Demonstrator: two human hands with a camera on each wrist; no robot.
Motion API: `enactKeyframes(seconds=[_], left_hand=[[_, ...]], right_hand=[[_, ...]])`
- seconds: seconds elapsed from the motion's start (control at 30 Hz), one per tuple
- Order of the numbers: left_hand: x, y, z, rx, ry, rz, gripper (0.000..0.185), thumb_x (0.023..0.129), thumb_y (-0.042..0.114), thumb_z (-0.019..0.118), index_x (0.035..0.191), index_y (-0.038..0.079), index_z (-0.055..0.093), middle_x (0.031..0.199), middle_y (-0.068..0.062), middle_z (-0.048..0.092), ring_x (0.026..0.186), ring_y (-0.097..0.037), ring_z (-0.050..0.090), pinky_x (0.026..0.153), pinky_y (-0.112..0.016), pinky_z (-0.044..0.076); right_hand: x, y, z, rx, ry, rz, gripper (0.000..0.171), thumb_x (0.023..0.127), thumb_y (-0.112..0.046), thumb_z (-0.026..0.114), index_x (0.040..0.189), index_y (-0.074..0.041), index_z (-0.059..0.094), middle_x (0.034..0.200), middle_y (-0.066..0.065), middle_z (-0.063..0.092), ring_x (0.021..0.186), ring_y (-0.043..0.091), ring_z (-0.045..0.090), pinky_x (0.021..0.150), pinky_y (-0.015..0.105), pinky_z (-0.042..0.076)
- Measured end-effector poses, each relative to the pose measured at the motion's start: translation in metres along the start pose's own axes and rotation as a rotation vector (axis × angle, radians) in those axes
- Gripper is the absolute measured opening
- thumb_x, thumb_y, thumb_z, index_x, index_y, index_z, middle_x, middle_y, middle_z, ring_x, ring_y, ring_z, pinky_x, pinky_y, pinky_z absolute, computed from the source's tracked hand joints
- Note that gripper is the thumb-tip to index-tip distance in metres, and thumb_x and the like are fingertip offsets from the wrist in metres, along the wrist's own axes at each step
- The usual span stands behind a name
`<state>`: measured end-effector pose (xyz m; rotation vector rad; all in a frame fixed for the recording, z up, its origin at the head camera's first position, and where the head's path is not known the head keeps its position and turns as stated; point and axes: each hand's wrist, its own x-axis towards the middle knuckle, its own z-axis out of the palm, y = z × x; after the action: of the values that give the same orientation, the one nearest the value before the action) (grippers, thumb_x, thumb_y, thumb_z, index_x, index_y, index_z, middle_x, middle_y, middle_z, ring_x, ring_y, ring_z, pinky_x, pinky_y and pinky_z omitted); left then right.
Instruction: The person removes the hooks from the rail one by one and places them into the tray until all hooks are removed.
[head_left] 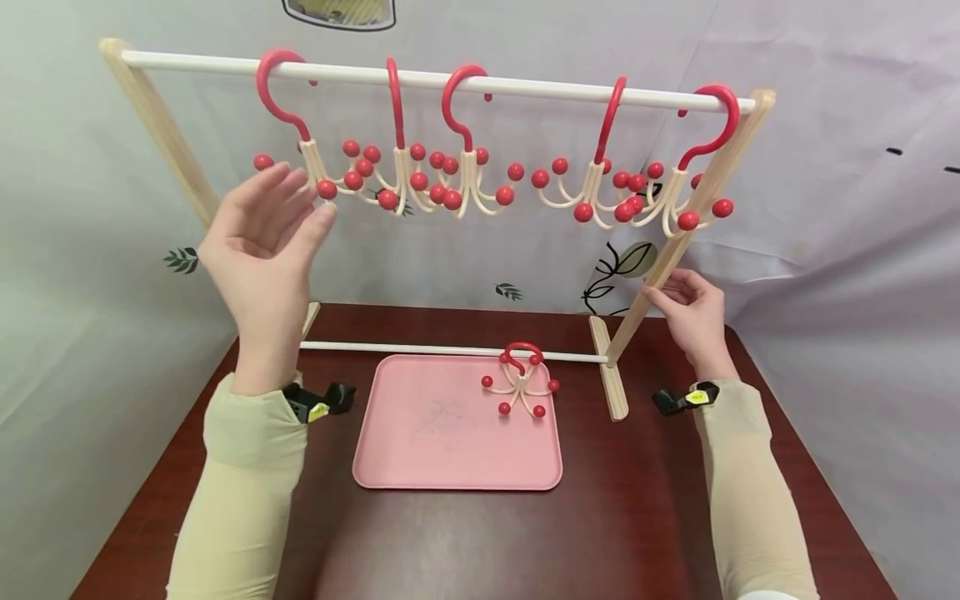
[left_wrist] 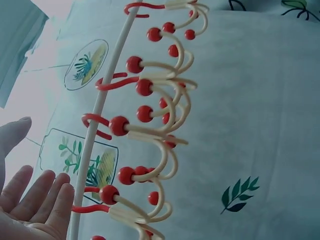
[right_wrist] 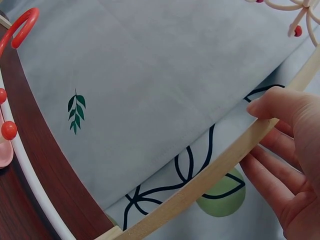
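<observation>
My left hand is raised beside the leftmost hanging hook hanger, fingers extended and thumb apart, holding nothing. In the left wrist view, its fingers lie close to the white top bar. My right hand pinches the right wooden post of the rack, with the thumb on one side and fingers behind, as the right wrist view shows. Several hangers with red hooks and curved cream prongs tipped with red balls hang along the bar. One more such hanger lies on the pink tray.
The rack stands on wooden feet at the back of the dark red table. A white lower bar runs behind the tray, under the lying hanger's hook. A pale printed cloth hangs behind the rack.
</observation>
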<state>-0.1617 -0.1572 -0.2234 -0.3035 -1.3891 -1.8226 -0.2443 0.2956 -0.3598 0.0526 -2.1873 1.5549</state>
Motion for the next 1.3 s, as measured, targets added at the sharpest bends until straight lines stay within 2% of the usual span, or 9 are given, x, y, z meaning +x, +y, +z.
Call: enactKeyframes(seconds=[0.27,0.37,0.57,0.67,0.8,0.83,1.03,1.13,1.3], left_hand=[[0.048,0.002,0.002,0.068,0.061,-0.045,0.035,0.08,0.001,0.086,0.112,0.007,0.074,0.117,-0.014,0.07,0.108,-0.025,0.069,0.102,-0.031,0.05],[0.065,-0.003,-0.001,0.114,0.079,-0.11,0.039,0.08,0.005,0.087,0.116,0.01,0.073,0.122,-0.012,0.069,0.111,-0.022,0.068,0.103,-0.028,0.048],[0.091,-0.018,-0.012,0.197,0.048,-0.256,0.049,0.08,0.013,0.09,0.124,0.015,0.069,0.128,-0.006,0.067,0.115,-0.02,0.065,0.102,-0.026,0.048],[0.099,-0.022,-0.015,0.189,0.032,-0.302,0.05,0.078,0.016,0.091,0.124,0.015,0.07,0.127,-0.004,0.068,0.114,-0.019,0.065,0.085,-0.023,0.055],[0.106,-0.02,-0.014,0.177,0.019,-0.337,0.047,0.079,0.016,0.091,0.122,0.017,0.072,0.125,-0.002,0.07,0.112,-0.018,0.066,0.066,-0.019,0.053],[0.107,-0.019,-0.013,0.177,0.019,-0.342,0.046,0.079,0.016,0.091,0.121,0.017,0.073,0.125,-0.002,0.07,0.111,-0.018,0.066,0.064,-0.018,0.052],[0.113,-0.012,-0.008,0.171,0.032,-0.38,0.043,0.077,0.018,0.092,0.117,0.016,0.077,0.117,-0.004,0.073,0.101,-0.016,0.071,0.085,-0.022,0.054],[0.116,-0.011,-0.007,0.155,0.047,-0.407,0.043,0.075,0.017,0.093,0.115,0.014,0.078,0.113,-0.005,0.074,0.096,-0.015,0.073,0.08,-0.021,0.056],[0.121,-0.011,-0.008,0.126,0.068,-0.435,0.041,0.074,0.013,0.093,0.112,0.011,0.079,0.109,-0.007,0.074,0.089,-0.017,0.074,0.057,-0.017,0.054]], right_hand=[[0.0,-0.001,0.0,0.018,-0.002,0.007,0.036,0.089,-0.014,0.081,0.119,0.001,0.069,0.098,-0.009,0.073,0.092,0.005,0.069,0.08,0.015,0.053],[0.0,-0.001,-0.001,0.026,-0.001,0.006,0.035,0.089,-0.013,0.081,0.119,0.002,0.068,0.098,-0.008,0.073,0.092,0.006,0.069,0.081,0.015,0.054],[0.002,-0.001,0.0,0.004,-0.002,0.013,0.035,0.089,-0.014,0.082,0.118,0.0,0.068,0.097,-0.008,0.071,0.091,0.005,0.069,0.08,0.015,0.054],[0.003,-0.004,0.0,0.009,-0.011,0.023,0.032,0.088,-0.013,0.082,0.116,-0.002,0.069,0.097,-0.009,0.071,0.091,0.005,0.069,0.08,0.015,0.054],[0.004,-0.007,-0.001,0.02,-0.015,0.04,0.032,0.087,-0.012,0.083,0.115,-0.004,0.07,0.096,-0.01,0.071,0.09,0.004,0.069,0.078,0.015,0.054],[0.005,-0.008,-0.002,0.013,-0.016,0.046,0.034,0.087,-0.013,0.083,0.116,-0.003,0.07,0.095,-0.01,0.071,0.089,0.004,0.069,0.078,0.015,0.053],[0.006,-0.007,-0.001,-0.044,-0.011,0.088,0.047,0.085,-0.022,0.086,0.124,0.0,0.071,0.09,-0.015,0.073,0.087,0.003,0.069,0.076,0.016,0.052],[0.007,-0.005,-0.001,-0.057,-0.016,0.093,0.047,0.086,-0.023,0.086,0.124,0.0,0.071,0.091,-0.015,0.073,0.087,0.002,0.068,0.076,0.017,0.052],[0.006,-0.004,0.0,-0.058,-0.02,0.083,0.044,0.086,-0.024,0.085,0.122,-0.002,0.073,0.092,-0.014,0.073,0.088,0.003,0.068,0.076,0.017,0.052]])
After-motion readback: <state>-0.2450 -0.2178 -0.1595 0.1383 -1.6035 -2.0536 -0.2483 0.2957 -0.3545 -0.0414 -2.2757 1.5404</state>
